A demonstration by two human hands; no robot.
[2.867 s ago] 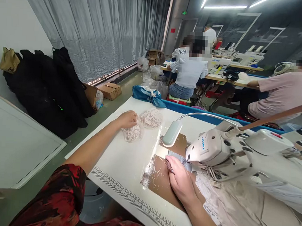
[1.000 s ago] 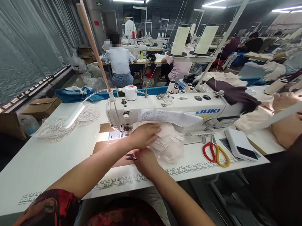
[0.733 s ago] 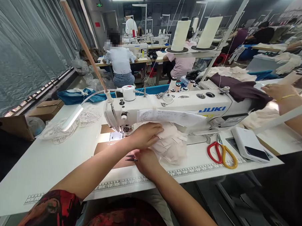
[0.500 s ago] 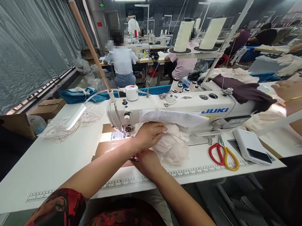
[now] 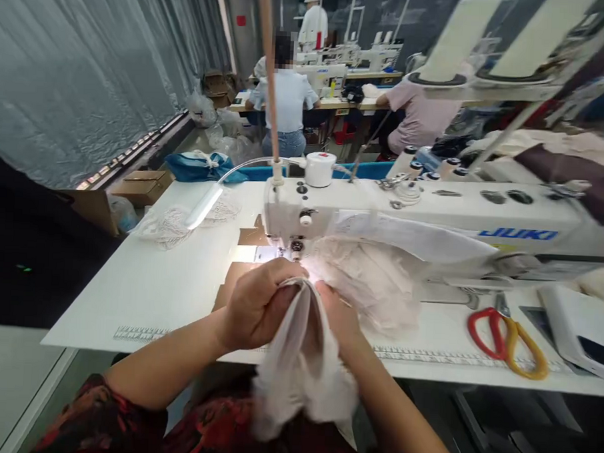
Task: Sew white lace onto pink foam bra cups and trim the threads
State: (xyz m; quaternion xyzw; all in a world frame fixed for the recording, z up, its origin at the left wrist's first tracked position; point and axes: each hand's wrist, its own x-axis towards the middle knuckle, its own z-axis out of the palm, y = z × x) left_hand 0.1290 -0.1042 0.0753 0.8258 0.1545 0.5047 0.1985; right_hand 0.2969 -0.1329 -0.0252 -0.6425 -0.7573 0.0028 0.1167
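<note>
A pale, thin fabric piece (image 5: pixel 303 367) hangs in folds over the table's front edge, its lower end blurred. My left hand (image 5: pixel 258 305) is closed on its top edge. On the other side, my right hand (image 5: pixel 341 315) is closed against the same piece, its fingertips partly hidden by the cloth. Just beyond my hands is the lit needle area of a white sewing machine (image 5: pixel 383 197). A loose heap of similar pale fabric (image 5: pixel 379 283) lies under the machine arm, beside my right hand.
Scissors (image 5: pixel 507 339) with red and yellow handles lie at the right, beside a white device (image 5: pixel 582 325). A lamp (image 5: pixel 205 207) reaches over white lace-like material (image 5: pixel 164 227) at the left. A printed ruler (image 5: pixel 426 356) runs along the front edge. Thread cones (image 5: pixel 455 39) stand behind.
My hands have come apart from their overlap and drawn nearer, now with a fabric piece hanging between them. The dark tool at my right hand no longer shows. The view has turned left.
</note>
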